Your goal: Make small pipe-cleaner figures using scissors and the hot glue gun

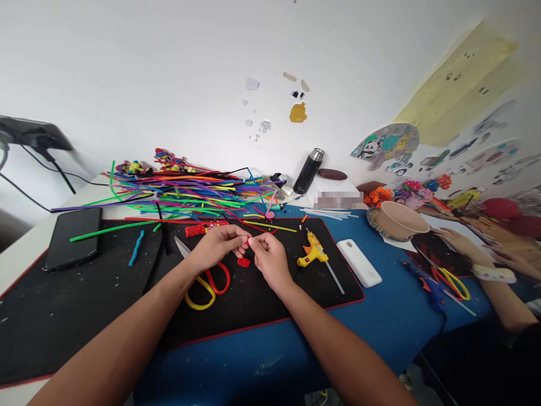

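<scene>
My left hand and my right hand meet above the black mat, fingertips pinched on one small red piece, perhaps pipe cleaner. Most of that piece is hidden by the fingers. Just below the fingertips lies another short red coiled piece on the mat. Scissors with one yellow and one red handle lie partly under my left wrist. Behind my left hand sits a red crinkled strip. To the right of my right hand rests a yellow glue gun with a glue stick in its back.
A heap of coloured pipe cleaners spreads along the wall. A black phone and a blue twisted piece lie left. Right are a white power bank, a black flask, a bowl and a co-worker's hands.
</scene>
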The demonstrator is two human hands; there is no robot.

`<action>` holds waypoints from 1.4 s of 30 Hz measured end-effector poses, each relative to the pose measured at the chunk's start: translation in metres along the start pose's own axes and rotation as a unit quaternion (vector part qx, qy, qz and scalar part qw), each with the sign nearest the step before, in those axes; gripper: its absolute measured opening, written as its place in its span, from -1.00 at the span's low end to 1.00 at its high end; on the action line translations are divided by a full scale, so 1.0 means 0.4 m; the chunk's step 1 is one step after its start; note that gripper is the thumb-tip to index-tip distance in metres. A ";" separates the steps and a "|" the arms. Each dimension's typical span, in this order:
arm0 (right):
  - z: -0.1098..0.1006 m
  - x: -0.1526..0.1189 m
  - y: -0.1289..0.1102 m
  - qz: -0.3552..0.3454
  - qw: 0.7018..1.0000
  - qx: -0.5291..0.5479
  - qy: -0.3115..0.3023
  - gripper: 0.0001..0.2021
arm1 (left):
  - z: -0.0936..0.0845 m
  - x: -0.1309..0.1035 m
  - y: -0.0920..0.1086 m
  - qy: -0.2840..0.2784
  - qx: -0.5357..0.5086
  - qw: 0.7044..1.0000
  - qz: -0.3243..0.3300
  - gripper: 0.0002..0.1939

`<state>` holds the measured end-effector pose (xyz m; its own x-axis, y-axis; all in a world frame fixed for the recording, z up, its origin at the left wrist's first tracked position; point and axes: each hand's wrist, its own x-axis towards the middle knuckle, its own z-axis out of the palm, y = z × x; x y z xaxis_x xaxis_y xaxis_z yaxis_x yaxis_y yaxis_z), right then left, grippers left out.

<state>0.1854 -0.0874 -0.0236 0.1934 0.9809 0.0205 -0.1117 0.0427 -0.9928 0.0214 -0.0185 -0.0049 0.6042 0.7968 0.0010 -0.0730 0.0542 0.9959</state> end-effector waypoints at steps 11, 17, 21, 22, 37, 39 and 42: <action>0.005 -0.006 -0.016 0.004 1.000 0.025 -0.011 -0.58 | 0.003 -0.008 0.003 -0.013 -0.153 0.987 -0.049 -0.60; 0.012 -0.008 -0.013 0.014 0.999 0.041 -0.006 -0.57 | 0.005 -0.006 0.000 -0.008 -0.160 0.986 -0.053 -0.64; 0.013 -0.007 -0.016 0.017 0.999 0.045 -0.010 -0.57 | -0.001 -0.007 0.001 -0.010 -0.161 0.985 -0.061 -0.62; 0.013 -0.007 -0.017 0.017 0.999 0.044 -0.012 -0.57 | -0.003 -0.007 0.002 -0.012 -0.160 0.985 -0.061 -0.61; 0.001 -0.021 -0.024 0.034 0.994 0.095 -0.043 -0.60 | -0.010 -0.006 0.001 0.006 -0.173 0.983 -0.065 -0.63; 0.004 -0.020 -0.024 0.032 0.994 0.098 -0.042 -0.61 | -0.012 -0.006 -0.001 0.005 -0.179 0.982 -0.066 -0.62; 0.009 -0.019 -0.021 0.036 0.993 0.103 -0.041 -0.63 | -0.012 -0.006 -0.005 0.006 -0.186 0.980 -0.068 -0.63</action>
<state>0.1812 -0.0946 -0.0152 0.0991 0.9946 -0.0309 -0.3208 0.0025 -0.9471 0.0165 -0.0175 -0.0072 0.6191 0.7740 -0.1327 -0.2788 0.3746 0.8843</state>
